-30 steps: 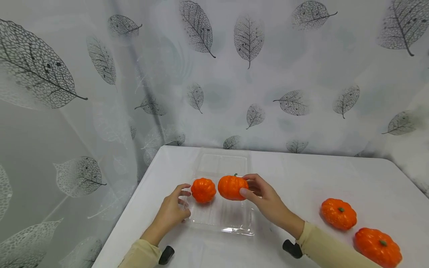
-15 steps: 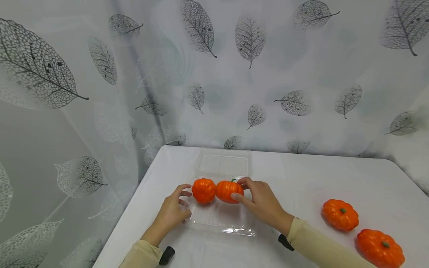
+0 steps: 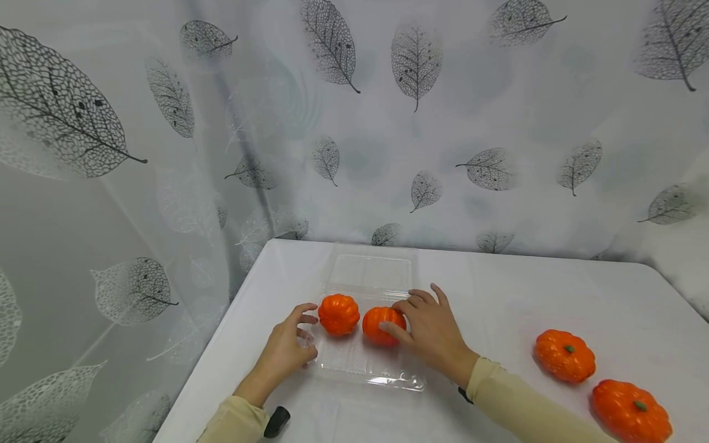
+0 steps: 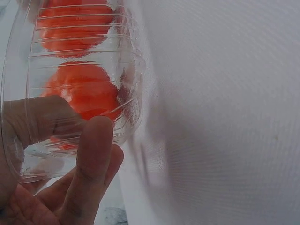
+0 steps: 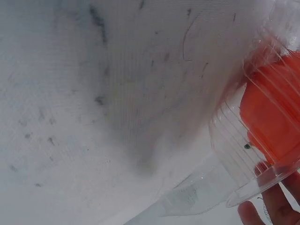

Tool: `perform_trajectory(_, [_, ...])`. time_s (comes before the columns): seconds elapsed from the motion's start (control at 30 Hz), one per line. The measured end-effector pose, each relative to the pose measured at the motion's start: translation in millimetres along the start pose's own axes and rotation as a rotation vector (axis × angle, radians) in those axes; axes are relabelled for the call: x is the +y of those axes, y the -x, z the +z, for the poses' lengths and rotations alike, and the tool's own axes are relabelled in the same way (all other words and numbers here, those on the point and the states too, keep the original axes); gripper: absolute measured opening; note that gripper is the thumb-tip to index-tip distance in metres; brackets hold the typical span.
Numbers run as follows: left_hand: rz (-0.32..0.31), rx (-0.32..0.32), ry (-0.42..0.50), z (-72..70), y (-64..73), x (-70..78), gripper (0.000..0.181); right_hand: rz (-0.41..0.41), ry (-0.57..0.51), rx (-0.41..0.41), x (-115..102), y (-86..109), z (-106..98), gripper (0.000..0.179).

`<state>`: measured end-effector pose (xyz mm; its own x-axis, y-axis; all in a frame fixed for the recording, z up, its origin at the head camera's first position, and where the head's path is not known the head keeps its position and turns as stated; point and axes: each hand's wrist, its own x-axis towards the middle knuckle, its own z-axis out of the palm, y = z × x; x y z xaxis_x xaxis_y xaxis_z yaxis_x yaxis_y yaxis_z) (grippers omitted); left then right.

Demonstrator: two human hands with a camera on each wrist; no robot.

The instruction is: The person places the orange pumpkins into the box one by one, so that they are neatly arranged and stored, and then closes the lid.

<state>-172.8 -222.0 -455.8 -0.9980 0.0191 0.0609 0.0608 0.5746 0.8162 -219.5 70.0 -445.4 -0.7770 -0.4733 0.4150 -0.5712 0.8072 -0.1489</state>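
A clear plastic clamshell container [image 3: 354, 362] lies on the white table with its lid [image 3: 382, 271] folded back. Two small orange pumpkins are inside it. My left hand [image 3: 285, 344] holds the left side of the container, beside the left pumpkin [image 3: 339, 315]; the left wrist view shows its fingers around the clear wall. My right hand [image 3: 434, 332] has thumb and index finger around the right pumpkin [image 3: 375, 326], its other fingers lifted and spread. Through the ribbed wall in the right wrist view, that pumpkin [image 5: 272, 112] sits low, a fingertip close to it.
Two more orange pumpkins with green stems rest at the right of the table, one farther back [image 3: 565, 355] and one nearer [image 3: 631, 411]. A leaf-printed curtain [image 3: 354, 135] hangs behind the table and along its left side.
My right hand has brought its pumpkin left and down into the container, against the other pumpkin, then slightly right, leaving a small gap. Its outer fingers have spread. The left hand has stayed put.
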Motion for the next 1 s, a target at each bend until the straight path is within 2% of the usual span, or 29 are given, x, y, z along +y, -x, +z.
perform_trajectory(0.23, [0.018, 0.004, 0.009, 0.2, -0.4, -0.6, 0.077, -0.073, -0.074, 0.077, 0.4, -1.1, -0.8, 0.033])
perform_trajectory(0.47, [0.021, 0.012, 0.018, 1.6, -0.9, -1.1, 0.077, -0.11, -0.089, 0.093, 2.2, 2.4, -2.0, 0.038])
perform_trajectory(0.67, [0.014, 0.015, 0.012, 1.7, -1.0, 0.3, 0.076, -0.078, -0.146, 0.062, 3.7, 6.6, -3.7, 0.046])
perform_trajectory(1.0, [-0.003, 0.009, 0.013, 2.8, 0.1, 1.1, 0.077, -0.012, -0.202, 0.055, 2.5, 4.6, -3.3, 0.041])
